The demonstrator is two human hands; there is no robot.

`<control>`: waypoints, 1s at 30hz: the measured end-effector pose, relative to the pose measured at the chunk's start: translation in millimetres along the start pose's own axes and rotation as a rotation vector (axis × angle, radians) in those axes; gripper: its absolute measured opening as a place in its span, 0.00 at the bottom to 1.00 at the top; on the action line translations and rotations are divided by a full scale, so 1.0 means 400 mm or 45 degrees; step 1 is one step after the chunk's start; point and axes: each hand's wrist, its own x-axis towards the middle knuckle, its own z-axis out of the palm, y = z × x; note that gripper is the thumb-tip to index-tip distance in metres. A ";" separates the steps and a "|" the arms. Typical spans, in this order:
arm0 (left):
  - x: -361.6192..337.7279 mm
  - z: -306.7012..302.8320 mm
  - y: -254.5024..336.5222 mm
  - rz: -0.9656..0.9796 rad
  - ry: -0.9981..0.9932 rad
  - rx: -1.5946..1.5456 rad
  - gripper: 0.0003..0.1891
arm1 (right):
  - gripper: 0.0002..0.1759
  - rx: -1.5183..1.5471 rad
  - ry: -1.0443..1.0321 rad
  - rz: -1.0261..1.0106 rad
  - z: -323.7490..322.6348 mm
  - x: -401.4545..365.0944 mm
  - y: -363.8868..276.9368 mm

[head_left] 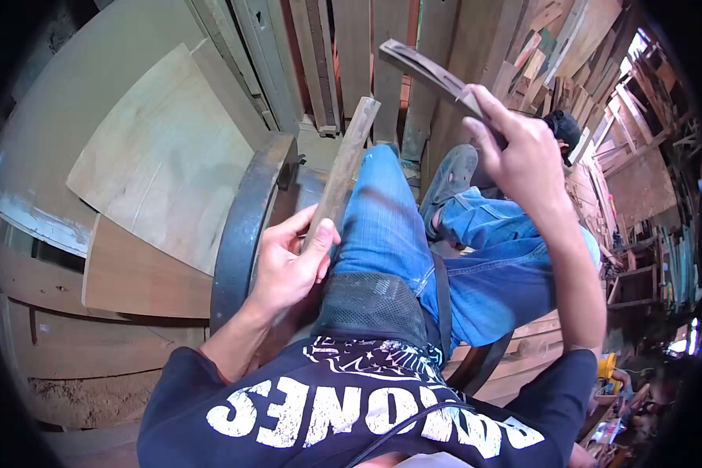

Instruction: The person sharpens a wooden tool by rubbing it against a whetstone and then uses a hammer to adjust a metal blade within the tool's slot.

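Note:
My left hand is wrapped round the lower part of a narrow wooden stick, which points up and slightly right above my left thigh. My right hand is raised at the upper right, closed round the near end of a long, thin, dark tool. The tool's far end points up and left and has a slot along it; its exact kind I cannot make out. Stick and tool are apart. Below them are my jeans, with a black mesh pouch at the waist.
A dark rounded rim curves beside my left arm. Thin wooden sheets lean at the left. Upright boards stand ahead. Scrap wood is piled at the upper right, near a person's dark-capped head.

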 end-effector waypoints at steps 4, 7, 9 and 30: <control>-0.002 -0.013 0.000 -0.028 -0.019 -0.162 0.15 | 0.24 0.101 0.073 -0.179 -0.023 0.043 -0.027; 0.003 -0.018 -0.012 0.040 -0.033 -0.153 0.16 | 0.24 0.187 0.180 -0.264 0.015 0.019 -0.059; 0.001 -0.024 -0.013 -0.073 -0.059 -0.312 0.13 | 0.27 0.205 0.111 -0.380 0.022 -0.029 -0.087; -0.023 -0.005 0.008 0.045 0.024 0.120 0.18 | 0.31 0.266 0.063 -0.442 0.092 -0.083 -0.128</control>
